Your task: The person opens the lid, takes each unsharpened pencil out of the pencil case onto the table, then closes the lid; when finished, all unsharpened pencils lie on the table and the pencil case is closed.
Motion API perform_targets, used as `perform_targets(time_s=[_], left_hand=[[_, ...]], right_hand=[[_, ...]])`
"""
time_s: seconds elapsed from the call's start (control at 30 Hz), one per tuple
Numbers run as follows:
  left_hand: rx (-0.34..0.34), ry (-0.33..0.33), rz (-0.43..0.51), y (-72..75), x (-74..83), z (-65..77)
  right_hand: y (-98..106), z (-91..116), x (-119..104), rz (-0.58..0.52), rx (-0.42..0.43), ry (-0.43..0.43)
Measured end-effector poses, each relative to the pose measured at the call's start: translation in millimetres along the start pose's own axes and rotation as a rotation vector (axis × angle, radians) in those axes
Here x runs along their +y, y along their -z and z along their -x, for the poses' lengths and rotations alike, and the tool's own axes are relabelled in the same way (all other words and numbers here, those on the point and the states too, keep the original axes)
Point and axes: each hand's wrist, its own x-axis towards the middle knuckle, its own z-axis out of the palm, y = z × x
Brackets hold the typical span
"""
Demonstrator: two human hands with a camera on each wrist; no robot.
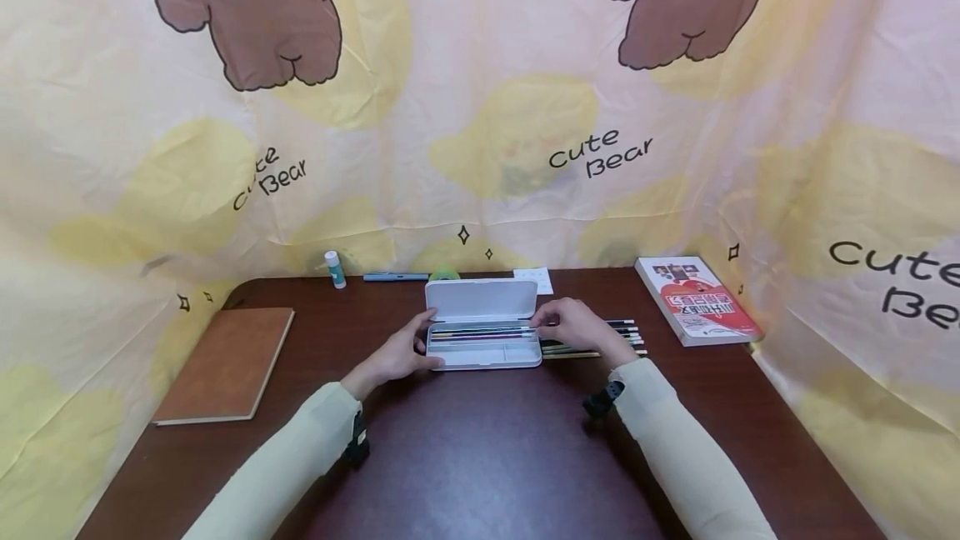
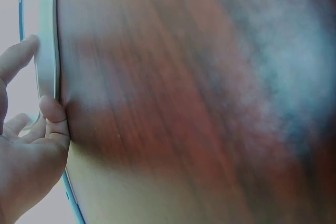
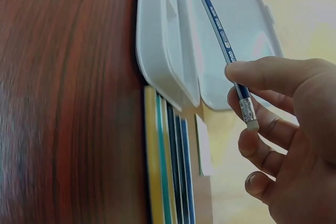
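A white pencil case point(image 1: 483, 364) lies on the table with its lid raised at the back, and long thin pencils point(image 1: 476, 333) lie along its rear part. My left hand point(image 1: 393, 354) grips the case's left end, thumb at the front corner and fingers along the side. Over the right end, my right hand point(image 1: 576, 327) pinches a dark blue pencil point(image 3: 224, 40) between thumb and fingers near its white eraser; the pencil slants across the case in the right wrist view. Several more pencils point(image 3: 170, 166) lie side by side just right of the case, partly under my right hand.
A brown notebook point(image 1: 228, 365) lies at the left and a red-and-white book point(image 1: 697, 298) at the right. Along the back are a glue stick point(image 1: 335, 270), a blue pen point(image 1: 395, 277), a green round object point(image 1: 444, 274) and white paper point(image 1: 534, 279). Patterned cloth point(image 1: 480, 107) hangs behind.
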Motion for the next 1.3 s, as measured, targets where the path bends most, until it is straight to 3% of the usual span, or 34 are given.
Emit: perform_targets(time_s=[0.77, 1.3], left_hand=[[-0.002, -0.001, -0.006, 0.2, -1.8, 0.2], [0.004, -0.011, -0.014, -1.0, -1.5, -0.7]], right_hand=[[43.2, 56.3, 59.0, -0.032, 0.01, -0.141], [59.8, 95.0, 94.4, -0.072, 0.003, -0.242]])
